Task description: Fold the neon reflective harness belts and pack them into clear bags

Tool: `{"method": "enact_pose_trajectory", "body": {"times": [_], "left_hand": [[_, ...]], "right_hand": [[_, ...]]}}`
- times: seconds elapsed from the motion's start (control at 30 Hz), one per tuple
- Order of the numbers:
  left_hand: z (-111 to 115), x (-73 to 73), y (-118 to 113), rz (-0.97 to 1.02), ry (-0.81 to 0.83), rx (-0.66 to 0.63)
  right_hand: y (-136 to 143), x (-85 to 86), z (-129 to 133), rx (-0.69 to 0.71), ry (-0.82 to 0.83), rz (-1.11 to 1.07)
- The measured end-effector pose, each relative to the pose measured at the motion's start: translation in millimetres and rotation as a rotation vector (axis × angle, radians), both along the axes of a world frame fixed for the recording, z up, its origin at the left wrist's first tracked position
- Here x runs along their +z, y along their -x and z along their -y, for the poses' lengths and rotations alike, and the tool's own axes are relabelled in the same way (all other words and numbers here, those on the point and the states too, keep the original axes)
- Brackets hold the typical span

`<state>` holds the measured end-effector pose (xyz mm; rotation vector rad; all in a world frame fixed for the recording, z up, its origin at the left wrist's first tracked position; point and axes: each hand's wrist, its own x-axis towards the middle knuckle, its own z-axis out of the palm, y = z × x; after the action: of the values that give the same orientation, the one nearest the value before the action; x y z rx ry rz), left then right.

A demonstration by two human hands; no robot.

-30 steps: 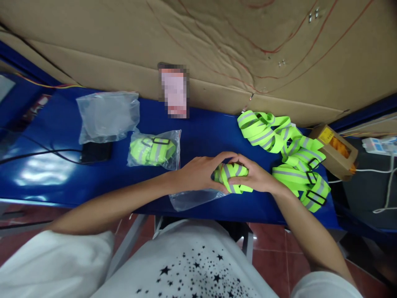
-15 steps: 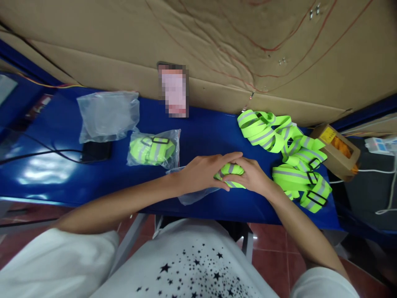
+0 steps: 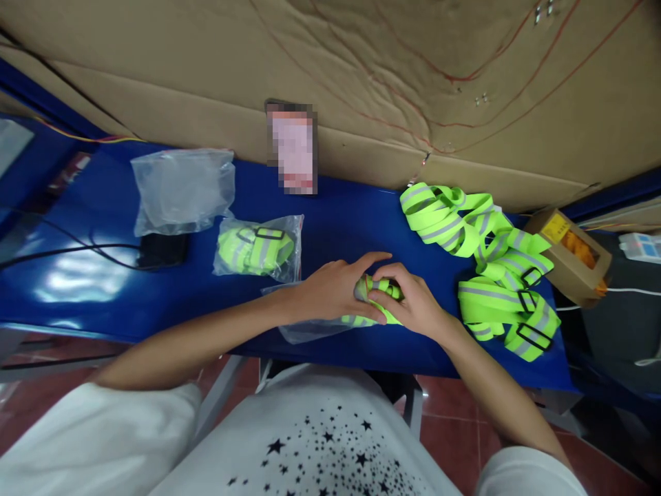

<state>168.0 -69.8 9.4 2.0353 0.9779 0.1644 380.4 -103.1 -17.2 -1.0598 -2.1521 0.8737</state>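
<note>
Webbing of neon yellow-green with grey stripes (image 3: 393, 291) sits between our left hand (image 3: 333, 289) and right hand (image 3: 421, 306), both gripping it; clear plastic bag (image 3: 310, 333) lies nearer the left, while its bundle's long axis we cannot tell.

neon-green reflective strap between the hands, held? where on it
The right hand grips the neon-green strap by its right end; whether the left hand grips it is unclear.
</note>
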Motion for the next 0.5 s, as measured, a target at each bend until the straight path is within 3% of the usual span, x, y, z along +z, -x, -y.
{"method": "enact_pose_trajectory", "body": {"times": [0.2, 0.3, 0.4, 0.5], "left_hand": [[-6.9, -4.6, -1.8, 0.105, 0.124, -0.031], [-9.8, -10.3, -2.9, 0.250, 0.192, 0.004], [-13.8, -17.3, -1.0, 0.339, 0.222, 0.095], [-17.2, -24.1, 2.1, 0.324, 0.227, 0.229]], "right_hand": [[6.5, 3.1, 1.2, 0.100, 0.016, -0.140], [13.7, 0.7, 1.8, -0.063, 0.042, -0.192], [12.5, 1.2, 2.0, -0.263, 0.193, -0.266], [4.4, 7.2, 3.3, -0.261, 0.247, -0.196]]}}
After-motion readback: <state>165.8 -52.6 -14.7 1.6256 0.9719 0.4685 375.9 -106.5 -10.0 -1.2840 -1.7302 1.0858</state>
